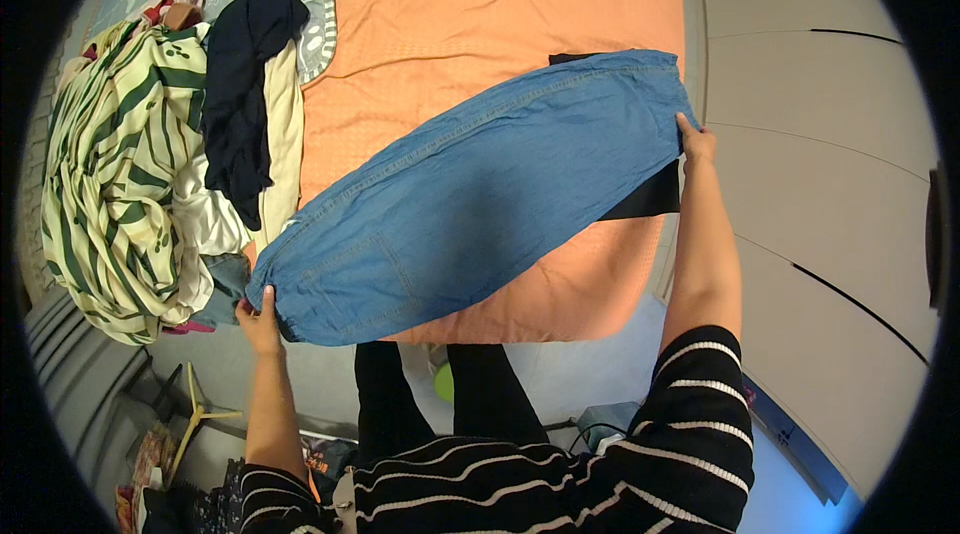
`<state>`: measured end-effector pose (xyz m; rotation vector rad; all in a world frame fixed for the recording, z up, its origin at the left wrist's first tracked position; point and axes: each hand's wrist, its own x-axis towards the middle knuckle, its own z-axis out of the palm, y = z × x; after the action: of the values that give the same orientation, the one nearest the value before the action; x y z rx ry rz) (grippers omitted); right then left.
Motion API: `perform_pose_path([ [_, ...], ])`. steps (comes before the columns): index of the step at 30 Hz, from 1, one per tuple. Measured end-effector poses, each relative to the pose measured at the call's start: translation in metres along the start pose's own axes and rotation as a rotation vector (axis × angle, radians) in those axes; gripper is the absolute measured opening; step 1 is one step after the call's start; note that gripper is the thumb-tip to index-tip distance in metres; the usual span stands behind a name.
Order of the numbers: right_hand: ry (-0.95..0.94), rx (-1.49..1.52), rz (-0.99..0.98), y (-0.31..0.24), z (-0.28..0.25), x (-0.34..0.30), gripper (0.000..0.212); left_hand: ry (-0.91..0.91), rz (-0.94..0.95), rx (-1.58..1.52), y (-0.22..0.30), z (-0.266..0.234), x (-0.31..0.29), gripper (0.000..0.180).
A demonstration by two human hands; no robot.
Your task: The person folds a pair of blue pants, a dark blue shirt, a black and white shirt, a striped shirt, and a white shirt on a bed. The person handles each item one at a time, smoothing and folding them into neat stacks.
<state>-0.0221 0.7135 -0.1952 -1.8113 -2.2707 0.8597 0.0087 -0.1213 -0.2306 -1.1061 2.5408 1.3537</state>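
A pair of blue denim trousers (490,189), folded lengthwise, stretches slantwise between my hands above the bed. My left hand (260,322) grips the near left end, thumb on top. At the far right end, my right hand (697,142) pinches the edge, its fingers partly hidden under the cloth. A seam runs along the upper edge, and a stitched pocket shows near the left end. Beneath the trousers lies a black cloth (650,196), mostly covered, on the orange bedspread (480,4).
Left of the trousers is a heap with a green-and-cream striped cloth (120,174), a navy garment (240,84) and cream fabric (282,124). White cabinet doors (800,164) stand along the right. A yellow hanger (195,414) sits low at the left.
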Motion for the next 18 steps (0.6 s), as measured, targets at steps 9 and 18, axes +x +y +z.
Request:
perform_pose_path([
  [9,0.151,0.559,-0.152,0.022,0.002,-0.021,0.048,0.18,-0.129,0.179,0.015,0.026,-0.048,0.061],
  [18,-0.146,0.922,0.131,-0.033,-0.011,-0.107,0.055,-0.125,0.09,-0.284,0.062,-0.014,-0.065,0.038],
])
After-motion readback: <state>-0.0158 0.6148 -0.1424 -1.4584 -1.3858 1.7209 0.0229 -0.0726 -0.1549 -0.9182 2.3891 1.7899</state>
